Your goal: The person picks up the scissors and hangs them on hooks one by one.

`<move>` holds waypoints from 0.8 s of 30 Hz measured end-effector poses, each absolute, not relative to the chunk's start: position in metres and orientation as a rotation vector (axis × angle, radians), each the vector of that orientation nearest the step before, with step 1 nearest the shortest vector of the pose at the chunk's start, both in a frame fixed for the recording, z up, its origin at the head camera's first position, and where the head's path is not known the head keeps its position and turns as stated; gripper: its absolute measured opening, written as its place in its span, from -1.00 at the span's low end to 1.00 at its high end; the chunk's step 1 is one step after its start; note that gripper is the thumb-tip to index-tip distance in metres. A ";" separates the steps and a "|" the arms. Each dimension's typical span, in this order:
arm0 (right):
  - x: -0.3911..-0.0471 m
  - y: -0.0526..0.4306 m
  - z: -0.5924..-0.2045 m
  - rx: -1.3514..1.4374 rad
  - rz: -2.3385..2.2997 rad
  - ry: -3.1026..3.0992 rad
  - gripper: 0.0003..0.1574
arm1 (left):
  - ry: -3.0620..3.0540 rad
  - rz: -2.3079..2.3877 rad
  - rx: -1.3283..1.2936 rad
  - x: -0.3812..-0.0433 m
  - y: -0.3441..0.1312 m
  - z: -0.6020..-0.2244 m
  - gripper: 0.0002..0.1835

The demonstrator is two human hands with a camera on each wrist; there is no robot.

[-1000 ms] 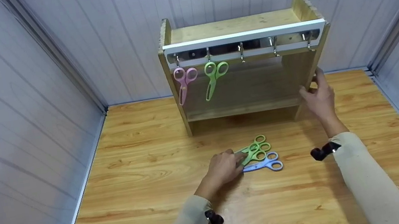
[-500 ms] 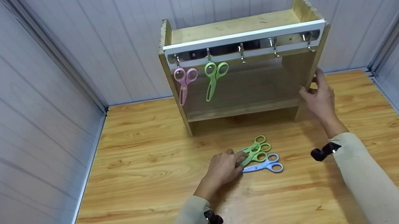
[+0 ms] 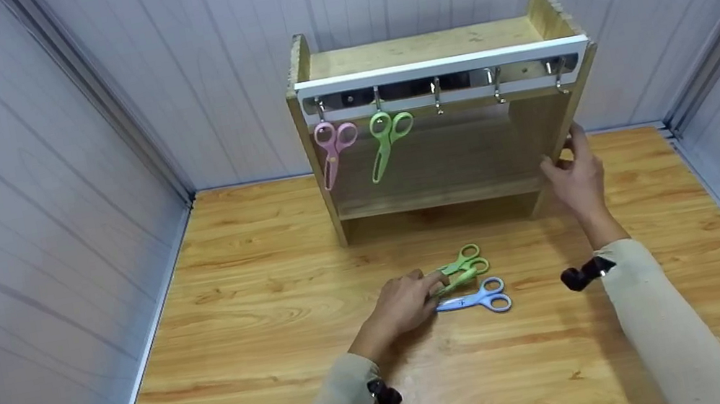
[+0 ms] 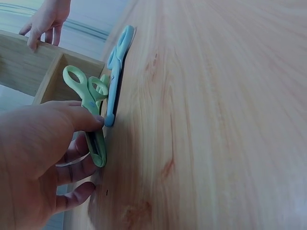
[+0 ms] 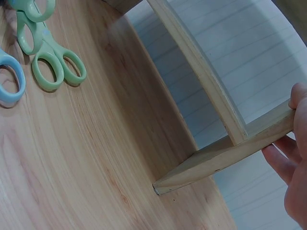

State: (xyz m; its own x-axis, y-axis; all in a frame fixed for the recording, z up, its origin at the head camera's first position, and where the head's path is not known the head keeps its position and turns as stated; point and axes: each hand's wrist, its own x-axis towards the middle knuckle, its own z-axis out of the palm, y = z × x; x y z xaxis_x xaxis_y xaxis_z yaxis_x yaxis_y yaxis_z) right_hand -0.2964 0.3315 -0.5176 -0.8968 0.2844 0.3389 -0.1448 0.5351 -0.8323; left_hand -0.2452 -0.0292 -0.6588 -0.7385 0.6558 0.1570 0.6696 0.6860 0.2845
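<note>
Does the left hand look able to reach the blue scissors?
Probably yes: the blue scissors lie beside the left hand, mostly uncovered. But it pinches a green pair, so it may need to release that first.

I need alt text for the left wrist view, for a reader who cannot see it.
A left hand pinches green scissors, close to blue scissors lying on a wood-grain table. A second green pair is partly hidden behind the held one. At the picture's upper left, a right hand holds the side of a wooden rack.

No lettering can be read; the small mark on the blue scissors (image 3: 469, 300) is illegible.
</note>
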 end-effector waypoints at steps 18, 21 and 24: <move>-0.298 0.331 -0.518 -0.095 1.348 -2.322 -0.11 | -2.806 -0.481 -1.135 -0.251 -0.030 -0.669 -0.67; -0.298 0.331 -0.518 -0.105 1.339 -2.328 -0.10 | -2.821 -0.480 -1.136 -0.250 -0.029 -0.668 -0.68; -0.298 0.331 -0.518 -0.110 1.340 -2.329 -0.10 | -2.835 -0.474 -1.140 -0.250 -0.029 -0.668 -0.68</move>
State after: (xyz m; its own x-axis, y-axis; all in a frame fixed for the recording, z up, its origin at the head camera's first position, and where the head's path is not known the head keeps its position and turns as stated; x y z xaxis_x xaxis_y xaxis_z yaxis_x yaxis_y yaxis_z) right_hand -0.2977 0.3310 -0.5177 -0.8962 0.2851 0.3399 -0.1506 0.5253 -0.8375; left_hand -0.2503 -0.0294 -0.6682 -0.7272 0.6679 0.1583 0.6831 0.6815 0.2626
